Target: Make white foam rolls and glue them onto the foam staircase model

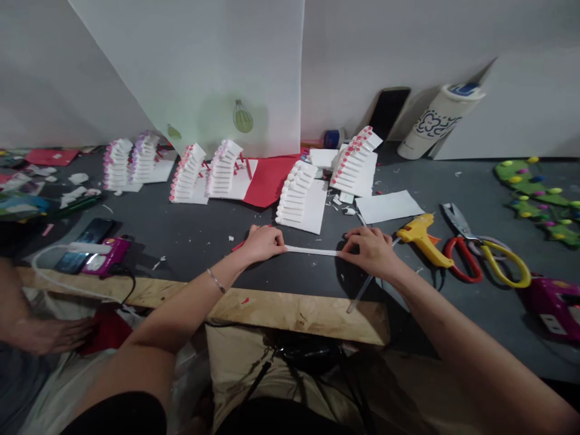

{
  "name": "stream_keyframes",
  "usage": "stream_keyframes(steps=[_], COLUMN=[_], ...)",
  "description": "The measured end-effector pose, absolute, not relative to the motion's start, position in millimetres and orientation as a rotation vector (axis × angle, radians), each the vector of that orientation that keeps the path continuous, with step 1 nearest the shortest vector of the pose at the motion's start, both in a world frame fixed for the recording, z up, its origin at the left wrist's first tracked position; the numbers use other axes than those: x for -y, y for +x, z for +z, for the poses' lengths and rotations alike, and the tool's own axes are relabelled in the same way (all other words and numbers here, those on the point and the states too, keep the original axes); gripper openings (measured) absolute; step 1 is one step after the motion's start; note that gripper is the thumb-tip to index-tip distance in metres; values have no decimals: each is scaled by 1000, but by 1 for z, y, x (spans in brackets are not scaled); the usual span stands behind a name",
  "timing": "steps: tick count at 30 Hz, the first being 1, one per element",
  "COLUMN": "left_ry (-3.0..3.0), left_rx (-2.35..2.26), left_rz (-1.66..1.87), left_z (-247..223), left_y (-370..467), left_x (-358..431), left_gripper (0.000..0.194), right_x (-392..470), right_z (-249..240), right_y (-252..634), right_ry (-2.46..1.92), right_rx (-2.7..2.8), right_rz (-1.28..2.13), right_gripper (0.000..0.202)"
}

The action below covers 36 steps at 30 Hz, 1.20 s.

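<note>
A narrow white strip (312, 251) stretches level between my two hands, just above the dark tabletop. My left hand (265, 243) pinches its left end between thumb and fingers. At the other end, my right hand (369, 249) pinches the strip the same way. Just beyond my hands stands a curved white row of sticks with white round tips (296, 196) on a white card. A yellow hot glue gun (426, 238) lies right of my right hand, and a clear glue stick (360, 294) lies below that hand. Some red thing is partly hidden behind my left hand.
Similar stick models with pink tips (186, 175) stand along the back. Red-handled scissors (462, 257) and yellow-handled scissors (505, 263) lie at right, near a purple power strip (555, 305). A white tumbler (437, 124) leans behind. Another person's hand (54, 335) is at lower left.
</note>
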<state>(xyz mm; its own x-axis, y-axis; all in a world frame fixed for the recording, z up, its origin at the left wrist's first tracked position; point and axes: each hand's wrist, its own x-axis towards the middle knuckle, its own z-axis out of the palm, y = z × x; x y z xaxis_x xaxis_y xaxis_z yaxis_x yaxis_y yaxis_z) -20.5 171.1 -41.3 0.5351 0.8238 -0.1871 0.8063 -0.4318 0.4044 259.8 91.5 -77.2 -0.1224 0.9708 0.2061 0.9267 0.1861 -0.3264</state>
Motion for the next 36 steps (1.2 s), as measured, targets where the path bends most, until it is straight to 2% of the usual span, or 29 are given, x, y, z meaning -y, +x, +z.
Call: stream_keyframes(steps=[2, 7, 13, 17, 21, 25, 36], left_ry=[2334, 2449, 2714, 2792, 2792, 2810, 2816], left_rx=[-1289, -909, -695, -688, -665, -690, -847], left_rz=[111, 126, -42, -133, -265, -356, -208], left_z=[-41, -41, -41, -35, -25, -22, -28], left_y=[-21, -22, -23, -21, -18, -15, -39], left_x=[-168, -167, -174, -172, -170, -169, -157], left_gripper=[6, 46, 62, 66, 68, 61, 58], right_x=[-93, -94, -94, -90, -77, -60, -36], right_z=[-75, -69, -64, -62, -58, -57, -83], right_y=[260, 256, 251, 250, 233, 201, 219], right_ry=[-1802, -1832, -1855, -1845, -1645, -1363, -1539], right_rx=[2119, 2164, 2140, 2131, 2219, 2466, 2525], right_rz=[167, 223, 264, 258, 46, -160, -242], right_gripper=[19, 6, 3, 10, 24, 38, 63])
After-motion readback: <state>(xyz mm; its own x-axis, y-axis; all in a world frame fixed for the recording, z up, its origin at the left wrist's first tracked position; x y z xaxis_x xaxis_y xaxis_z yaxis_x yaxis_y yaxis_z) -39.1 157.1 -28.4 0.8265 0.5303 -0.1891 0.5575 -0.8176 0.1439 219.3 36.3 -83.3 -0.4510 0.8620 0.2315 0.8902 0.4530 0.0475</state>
